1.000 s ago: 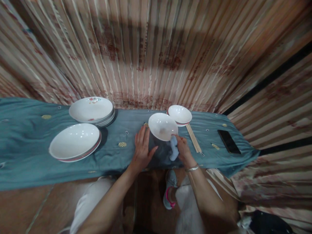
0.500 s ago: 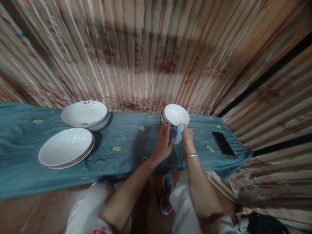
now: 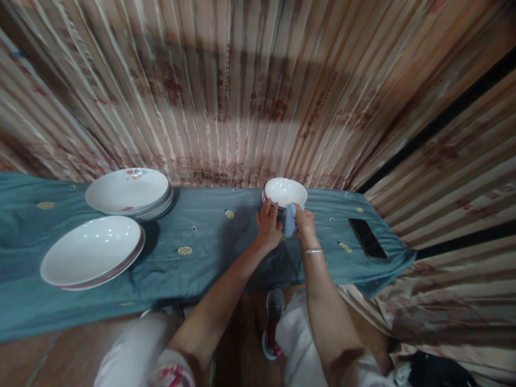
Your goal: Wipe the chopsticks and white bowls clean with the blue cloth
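White bowls (image 3: 286,191) are stacked near the back edge of the table, the top one facing up. My left hand (image 3: 269,226) is at the near left side of this stack, its fingers stretched apart against the bowls. Gathered in my right hand (image 3: 306,226) is a light blue cloth (image 3: 289,220), held just in front of the stack's near side. The cloth and my fingers partly cover the lower bowls.
A blue-green patterned cloth (image 3: 209,269) covers the table. On the left are a stack of floral plates (image 3: 124,193) and large white dishes (image 3: 92,250). A black phone (image 3: 366,237) lies at the right. Pleated curtains (image 3: 201,107) hang behind.
The top bowl looks flatter than before. My left fingers have moved up against the stack's side, and the cloth has come slightly left with my right hand. The view has shifted a little.
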Demonstrator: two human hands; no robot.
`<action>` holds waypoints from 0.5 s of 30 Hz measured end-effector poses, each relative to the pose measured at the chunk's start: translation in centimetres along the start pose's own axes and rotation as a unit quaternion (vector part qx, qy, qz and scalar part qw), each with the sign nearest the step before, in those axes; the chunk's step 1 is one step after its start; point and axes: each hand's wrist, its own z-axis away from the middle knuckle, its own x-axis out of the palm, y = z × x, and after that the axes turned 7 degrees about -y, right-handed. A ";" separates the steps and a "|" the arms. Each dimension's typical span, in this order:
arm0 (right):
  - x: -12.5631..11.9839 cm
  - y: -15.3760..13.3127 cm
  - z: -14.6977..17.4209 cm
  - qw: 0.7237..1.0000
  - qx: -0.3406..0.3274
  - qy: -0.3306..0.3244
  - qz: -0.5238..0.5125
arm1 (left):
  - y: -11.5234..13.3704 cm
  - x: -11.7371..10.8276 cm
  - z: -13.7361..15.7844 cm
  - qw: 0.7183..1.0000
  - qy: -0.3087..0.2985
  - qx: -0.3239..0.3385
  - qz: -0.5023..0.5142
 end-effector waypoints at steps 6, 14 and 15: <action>0.2 -0.4 1.1 0.997 0.053 -0.042 -0.046 | 0.5 -1.0 0.8 0.999 -0.018 -0.026 0.034; 3.5 -0.4 5.8 0.973 0.017 -0.223 0.054 | -2.3 -5.0 6.7 0.990 0.065 -0.058 0.111; 4.2 -0.2 6.6 0.967 0.013 -0.242 0.074 | -2.7 -5.8 7.3 0.987 0.080 -0.069 0.122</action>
